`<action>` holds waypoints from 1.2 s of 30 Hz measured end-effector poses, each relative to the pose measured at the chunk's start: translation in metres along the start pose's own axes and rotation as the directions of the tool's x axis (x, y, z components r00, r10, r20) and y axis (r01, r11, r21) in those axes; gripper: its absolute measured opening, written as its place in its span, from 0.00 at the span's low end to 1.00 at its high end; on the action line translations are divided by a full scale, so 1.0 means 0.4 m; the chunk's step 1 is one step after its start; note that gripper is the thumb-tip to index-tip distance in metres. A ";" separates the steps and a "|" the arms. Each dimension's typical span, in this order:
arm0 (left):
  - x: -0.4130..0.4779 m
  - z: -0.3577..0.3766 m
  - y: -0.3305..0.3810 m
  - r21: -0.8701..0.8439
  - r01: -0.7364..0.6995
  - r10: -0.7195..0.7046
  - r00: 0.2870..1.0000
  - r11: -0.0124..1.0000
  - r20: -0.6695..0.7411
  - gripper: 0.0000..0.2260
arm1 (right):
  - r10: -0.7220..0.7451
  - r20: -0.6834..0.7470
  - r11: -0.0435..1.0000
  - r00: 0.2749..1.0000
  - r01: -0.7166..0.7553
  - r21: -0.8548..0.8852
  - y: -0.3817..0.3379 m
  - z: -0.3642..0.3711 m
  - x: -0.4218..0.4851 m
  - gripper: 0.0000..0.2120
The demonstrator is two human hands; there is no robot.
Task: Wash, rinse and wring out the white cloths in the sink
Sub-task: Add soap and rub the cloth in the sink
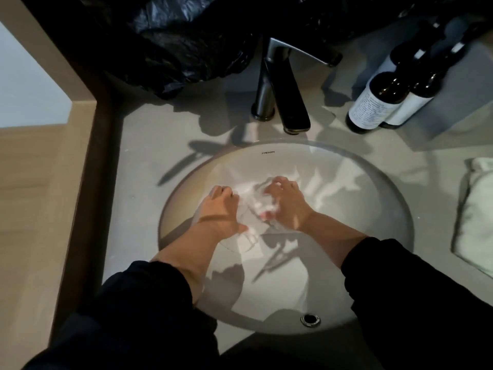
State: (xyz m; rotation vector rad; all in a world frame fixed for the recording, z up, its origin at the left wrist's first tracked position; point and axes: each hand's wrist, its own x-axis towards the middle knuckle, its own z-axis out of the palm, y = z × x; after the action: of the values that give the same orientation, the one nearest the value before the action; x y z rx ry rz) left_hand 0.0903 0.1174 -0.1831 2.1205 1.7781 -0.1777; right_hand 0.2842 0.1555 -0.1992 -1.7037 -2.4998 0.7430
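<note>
While left hand [221,209] and right hand [289,202] grip white cloth [256,205], fingers [280,181] curled — grey counter [138,182], white sink [373,209]

Wht cloth [257,206] bunched in sink [373,188] (wet).

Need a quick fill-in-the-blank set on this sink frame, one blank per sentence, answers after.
1. The left hand and right hand both grip a white ____ down in the sink.
2. Right of the faucet stand ____ dark bottles with white labels.
3. The crumpled plastic bag behind the faucet is ____.
4. A folded towel lies on the counter to the ____ of the sink.
Missing words: cloth, two, black, right.
</note>
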 end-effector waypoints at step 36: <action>-0.025 -0.003 0.015 -0.111 0.088 -0.091 0.996 0.990 -0.016 0.32 | 0.534 -0.203 0.289 0.821 0.048 0.956 -0.100 -0.363 -0.033 0.12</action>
State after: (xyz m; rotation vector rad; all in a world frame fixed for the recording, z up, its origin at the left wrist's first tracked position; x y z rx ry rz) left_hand 0.0939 0.1079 -0.1777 1.9751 1.8526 -0.0786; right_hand 0.2954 0.1857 -0.0516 -1.4515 -0.9329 1.2300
